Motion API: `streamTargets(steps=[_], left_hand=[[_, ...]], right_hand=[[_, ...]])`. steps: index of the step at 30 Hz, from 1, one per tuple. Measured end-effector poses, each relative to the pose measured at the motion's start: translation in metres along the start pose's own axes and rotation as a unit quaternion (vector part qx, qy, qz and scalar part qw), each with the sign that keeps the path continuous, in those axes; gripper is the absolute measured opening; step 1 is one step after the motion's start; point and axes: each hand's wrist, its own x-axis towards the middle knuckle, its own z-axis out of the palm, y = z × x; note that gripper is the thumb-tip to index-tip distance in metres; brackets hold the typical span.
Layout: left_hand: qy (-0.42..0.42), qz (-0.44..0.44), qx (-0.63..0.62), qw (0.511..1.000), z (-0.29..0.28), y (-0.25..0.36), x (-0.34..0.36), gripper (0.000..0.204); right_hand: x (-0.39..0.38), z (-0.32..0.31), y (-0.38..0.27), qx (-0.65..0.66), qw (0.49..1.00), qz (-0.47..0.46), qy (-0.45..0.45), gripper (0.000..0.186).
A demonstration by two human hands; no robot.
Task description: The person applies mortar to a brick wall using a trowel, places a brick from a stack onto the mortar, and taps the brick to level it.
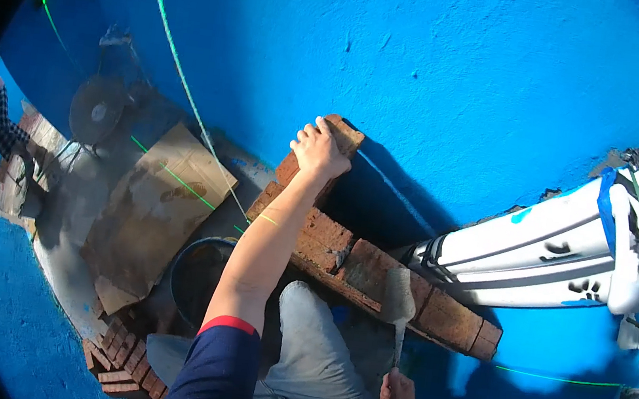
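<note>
My left hand (319, 152) is closed over a reddish brick (346, 134) at the far end of a low brick wall (448, 319), against the blue wall. Its fingers wrap over the brick's left side. The brick stands higher than the course running to the right; whether mortar lies under it is hidden. Lower right, my right hand (400, 397) grips the handle of a trowel (400, 297). The trowel's blade points away from me, in front of the brick course, with greyish mortar smeared on it.
A dark bucket (194, 276) stands left of my knee, partly behind my forearm. Beyond it lies stained cardboard (163, 204). Stacked bricks (128, 359) sit lower left. A taut string (172, 38) crosses above. White pipes (537, 250) run at right. Another person's plaid sleeve (5, 125) shows far left.
</note>
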Motion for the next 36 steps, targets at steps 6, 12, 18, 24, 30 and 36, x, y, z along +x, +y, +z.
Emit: streamTargets(steps=[6, 12, 18, 24, 30, 36], left_hand=[[0.174, 0.183, -0.064, 0.965, -0.041, -0.001, -0.076, 0.119], [0.227, 0.291, -0.075, 0.926, -0.077, 0.011, -0.163, 0.115], [0.192, 0.324, -0.044, 0.925, -0.084, 0.001, -0.206, 0.116], [0.185, 0.319, -0.005, 0.93, -0.086, -0.004, -0.23, 0.113], [0.18, 0.279, 0.003, 0.943, -0.062, -0.026, -0.234, 0.106], [0.184, 0.314, -0.141, 0.921, -0.069, -0.026, -0.253, 0.113]], right_hand=[[-0.012, -0.004, -0.067, -0.279, 0.915, -0.253, 0.148, 0.031], [-0.016, 0.021, -0.167, -0.31, 0.817, -0.468, 0.13, 0.027], [-0.065, 0.041, -0.222, -0.293, 0.728, -0.603, 0.145, 0.028], [-0.033, 0.034, -0.197, -0.413, 0.76, -0.473, 0.168, 0.03], [-0.029, 0.001, -0.142, -0.323, 0.842, -0.386, 0.193, 0.043], [-0.036, -0.012, -0.145, -0.309, 0.842, -0.412, 0.16, 0.051]])
